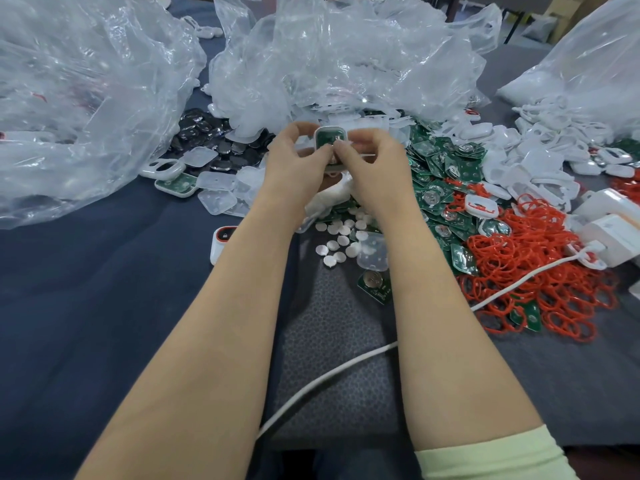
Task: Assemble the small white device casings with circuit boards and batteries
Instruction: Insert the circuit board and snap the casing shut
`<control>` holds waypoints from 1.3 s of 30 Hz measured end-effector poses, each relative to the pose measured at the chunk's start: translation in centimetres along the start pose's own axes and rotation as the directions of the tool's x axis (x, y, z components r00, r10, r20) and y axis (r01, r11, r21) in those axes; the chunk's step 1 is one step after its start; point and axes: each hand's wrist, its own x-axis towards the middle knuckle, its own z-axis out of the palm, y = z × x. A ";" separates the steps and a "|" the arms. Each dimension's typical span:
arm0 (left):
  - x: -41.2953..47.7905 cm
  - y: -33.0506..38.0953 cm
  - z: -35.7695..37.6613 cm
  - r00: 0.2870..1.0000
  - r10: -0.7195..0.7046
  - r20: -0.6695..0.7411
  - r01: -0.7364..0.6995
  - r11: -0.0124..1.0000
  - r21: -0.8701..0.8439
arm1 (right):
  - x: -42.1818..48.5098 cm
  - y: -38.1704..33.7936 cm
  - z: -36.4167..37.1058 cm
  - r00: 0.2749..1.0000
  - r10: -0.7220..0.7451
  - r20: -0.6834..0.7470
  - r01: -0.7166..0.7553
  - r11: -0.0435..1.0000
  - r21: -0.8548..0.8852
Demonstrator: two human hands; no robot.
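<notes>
casing [330, 128] with board [327, 140], pinched by left hand [294, 161] and right hand [375, 164].

A bench [86, 306] draped in dark blue cloth. Crumpled clear plastic bags [329, 57] sit at ten, twelve and two o'clock. At eleven lies a heap of dark coin batteries [207, 140]; at two, white casings [540, 150]; at three, green circuit boards [446, 188] touching a tangle of red rubber rings [540, 271] at four. Small white discs [339, 237] lie near the middle. A white cable [329, 375] crosses a grey patterned mat [332, 323] at six.

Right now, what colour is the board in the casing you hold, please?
The board is green, seen in head view.
</notes>
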 end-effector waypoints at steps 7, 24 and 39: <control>-0.6 0.1 -0.1 0.991 0.097 0.091 -0.104 0.991 0.078 | 0.0 0.0 -0.3 0.999 -0.019 0.036 0.019 1.000 0.010; 0.1 0.1 -0.3 0.999 0.005 -0.043 -0.006 1.000 -0.018 | 0.5 0.8 -4.5 0.974 0.047 -0.222 -0.117 0.944 -0.310; -0.1 0.4 0.0 0.985 -0.164 -0.056 0.156 0.980 -0.124 | 0.4 1.2 -3.4 0.983 -0.066 -0.171 -0.010 0.911 -0.412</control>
